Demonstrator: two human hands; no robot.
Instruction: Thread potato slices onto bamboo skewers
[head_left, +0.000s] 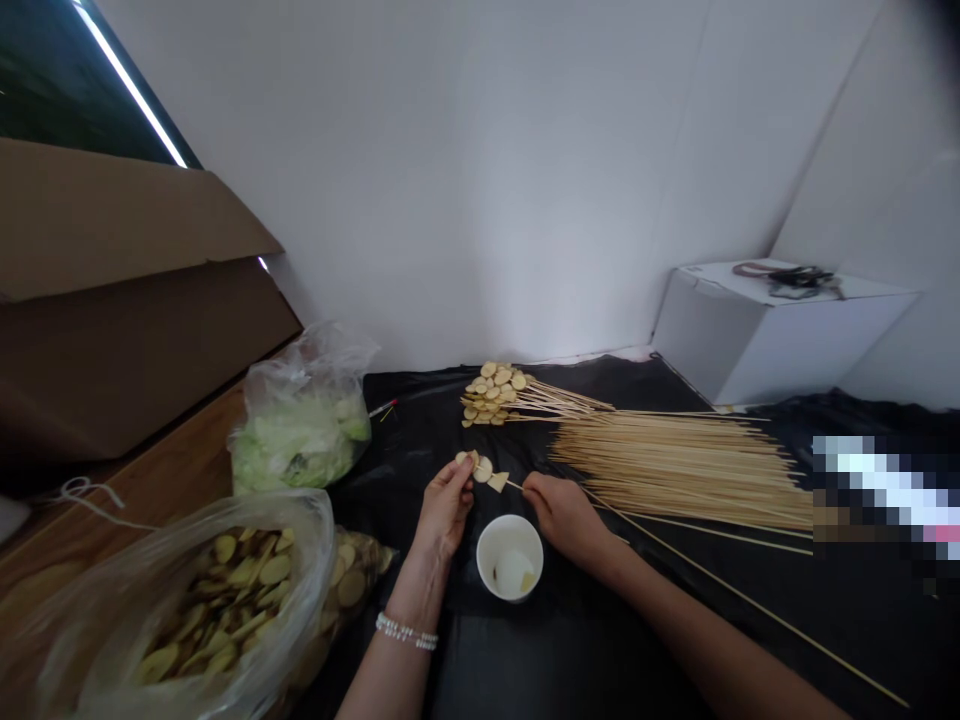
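Note:
My right hand (566, 515) is closed round a thin wooden skewer (514, 485) that points up to the left. Threaded on the skewer are several pale slices, which look like potato (484, 469). At the tip, my left hand (448, 500) pinches a slice between thumb and fingers; whether the skewer has passed through that slice is hidden. Just below and between both hands stands a white paper cup (510, 560) with a small yellowish piece inside. Left of my left wrist, an open plastic bag (311, 540) holds many more slices.
Loose bare skewers (675, 465) lie in a wide pile on the right. Behind my hands rests a bundle of filled skewers (495, 390). A bag of pale green vegetable (300, 430) stands left, near a cardboard box (135, 350). A white box (772, 335) is at the back right.

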